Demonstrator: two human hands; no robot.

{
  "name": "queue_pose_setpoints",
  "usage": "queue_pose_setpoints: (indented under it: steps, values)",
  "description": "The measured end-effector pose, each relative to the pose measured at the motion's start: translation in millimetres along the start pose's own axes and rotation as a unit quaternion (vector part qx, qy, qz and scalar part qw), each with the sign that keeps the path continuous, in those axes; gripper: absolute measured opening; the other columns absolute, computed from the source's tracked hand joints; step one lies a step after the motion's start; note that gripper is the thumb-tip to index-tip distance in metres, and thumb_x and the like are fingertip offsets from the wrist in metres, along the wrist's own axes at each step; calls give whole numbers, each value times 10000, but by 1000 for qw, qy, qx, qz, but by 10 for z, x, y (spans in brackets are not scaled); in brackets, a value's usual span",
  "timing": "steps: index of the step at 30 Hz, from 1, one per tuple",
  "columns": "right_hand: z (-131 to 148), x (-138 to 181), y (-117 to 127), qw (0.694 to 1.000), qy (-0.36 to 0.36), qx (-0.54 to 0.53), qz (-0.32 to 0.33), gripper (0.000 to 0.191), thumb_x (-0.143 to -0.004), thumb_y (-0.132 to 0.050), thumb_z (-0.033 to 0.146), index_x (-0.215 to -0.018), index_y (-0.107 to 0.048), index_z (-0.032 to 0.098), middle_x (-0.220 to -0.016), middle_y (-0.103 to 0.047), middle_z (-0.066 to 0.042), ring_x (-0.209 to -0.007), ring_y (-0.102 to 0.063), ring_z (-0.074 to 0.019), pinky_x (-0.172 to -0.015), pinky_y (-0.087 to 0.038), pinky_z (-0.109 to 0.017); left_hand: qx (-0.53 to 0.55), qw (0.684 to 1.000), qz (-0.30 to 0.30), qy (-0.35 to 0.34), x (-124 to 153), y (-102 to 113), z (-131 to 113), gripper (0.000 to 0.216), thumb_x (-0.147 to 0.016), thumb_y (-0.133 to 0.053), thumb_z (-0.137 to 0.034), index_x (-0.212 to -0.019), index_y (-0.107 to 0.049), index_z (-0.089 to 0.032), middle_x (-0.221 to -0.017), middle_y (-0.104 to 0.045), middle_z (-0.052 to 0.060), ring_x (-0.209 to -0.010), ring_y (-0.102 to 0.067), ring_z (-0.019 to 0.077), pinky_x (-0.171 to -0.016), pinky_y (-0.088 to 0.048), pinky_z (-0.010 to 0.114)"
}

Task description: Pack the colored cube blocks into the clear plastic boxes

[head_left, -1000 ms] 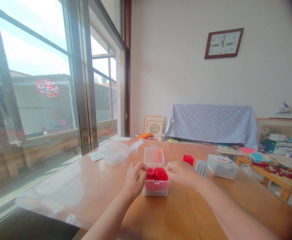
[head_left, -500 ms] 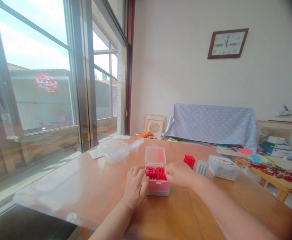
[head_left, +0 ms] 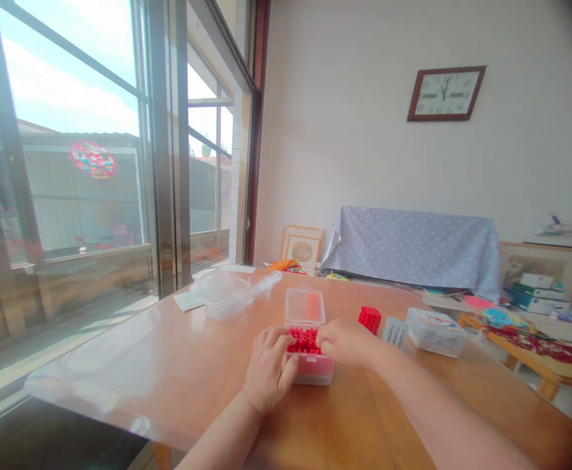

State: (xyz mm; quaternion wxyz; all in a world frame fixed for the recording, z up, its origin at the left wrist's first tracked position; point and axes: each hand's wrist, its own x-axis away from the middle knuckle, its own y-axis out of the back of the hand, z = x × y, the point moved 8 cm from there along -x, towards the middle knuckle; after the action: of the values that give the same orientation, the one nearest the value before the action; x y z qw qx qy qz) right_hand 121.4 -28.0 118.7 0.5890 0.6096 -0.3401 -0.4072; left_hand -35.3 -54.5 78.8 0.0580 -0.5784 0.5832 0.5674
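A small clear plastic box [head_left: 315,372] stands on the wooden table [head_left: 178,365], its lid [head_left: 304,306] tipped open at the back. Red toothed blocks [head_left: 303,341] fill it to above the rim. My left hand [head_left: 269,369] is curled against the box's left side, fingers touching the red blocks. From the right, my right hand [head_left: 345,342] lies over the blocks with its fingers bent down on them. A single red block cube [head_left: 369,319] sits on the table just beyond my right hand.
An open clear food container [head_left: 229,295] and a paper slip [head_left: 188,300] lie at the far left. A grey toothed piece [head_left: 394,331] and a white lidded box [head_left: 435,331] sit to the right. A covered sofa [head_left: 413,248] and cluttered low table [head_left: 535,333] stand behind.
Both hands have closed in over the red blocks from the box's sides. The right hand now covers the right half of the blocks. The view has shifted slightly.
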Motion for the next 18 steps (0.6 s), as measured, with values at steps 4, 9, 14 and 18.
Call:
queue_pose_setpoints:
  steps: [4,9,14,18]
  values:
    - [53,-72,-24,999,12,-29,26,252,-788,-489,188,-669,-711,194,-665,-681,3,-599,-527,-123,-542,-280,-236,2,1000,11,2,-3,-13,7,214,-873,-541,-276,-1066,-629,-248,-1199,-586,82,-1094,-507,285,-958,-417,472]
    - [115,-176,-109,996,11,-45,76,254,-795,-517,204,-654,-729,205,-658,-698,-6,-557,-499,-127,-533,-299,-237,1,1000,25,2,0,-66,34,285,-790,-605,-258,-1074,-626,-250,-1186,-584,83,-1091,-504,301,-951,-417,479]
    - [123,-262,-195,993,-13,-46,109,246,-807,-542,228,-646,-726,198,-633,-684,-20,-514,-481,-126,-512,-309,-235,10,1000,25,7,3,-84,60,296,-780,-606,-256,-1075,-629,-261,-1200,-576,78,-1100,-501,298,-962,-409,480]
    - [179,-298,-208,991,-4,-28,133,250,-819,-522,199,-687,-734,182,-664,-687,-33,-530,-486,-129,-507,-310,-233,24,999,25,9,-2,-80,66,313,-774,-610,-244,-1086,-623,-263,-1222,-569,75,-1126,-496,294,-976,-403,475]
